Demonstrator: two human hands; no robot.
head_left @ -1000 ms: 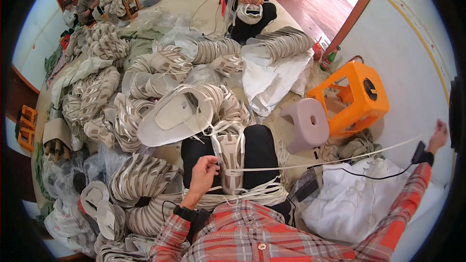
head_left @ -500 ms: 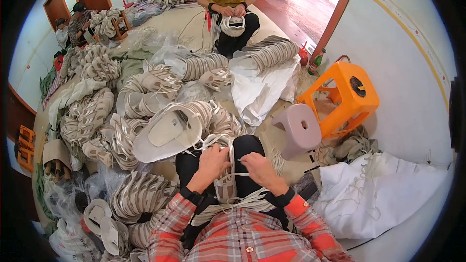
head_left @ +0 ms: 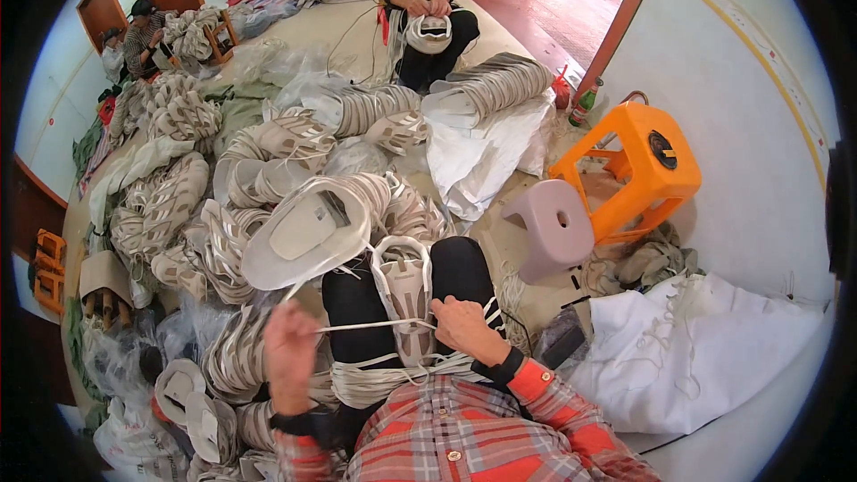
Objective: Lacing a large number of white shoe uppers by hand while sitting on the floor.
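Observation:
A beige and white shoe upper point(head_left: 406, 290) lies lengthwise between my black-clad knees, its opening pointing away from me. From its lower part a pale shoelace point(head_left: 366, 327) stretches taut to the left. My left hand point(head_left: 290, 353), smeared by motion, grips the lace's other end out beside my left thigh. At the upper's right edge my right hand point(head_left: 469, 328) is closed, thumb and fingers pinching the edge; whether lace is also caught there is hidden. A bundle of loose laces point(head_left: 384, 382) lies across my lap.
A nested stack of uppers point(head_left: 308, 236) rests just beyond my left knee, with more piles leftward. To the right stand a mauve stool point(head_left: 549, 228) and an orange stool point(head_left: 638, 170), near white sacking point(head_left: 705, 348). A person point(head_left: 424, 9) sits opposite, working on an upper.
My left hand has swung from the upper out to the left, drawing the shoelace straight. My right hand has moved slightly left and down against the upper's edge.

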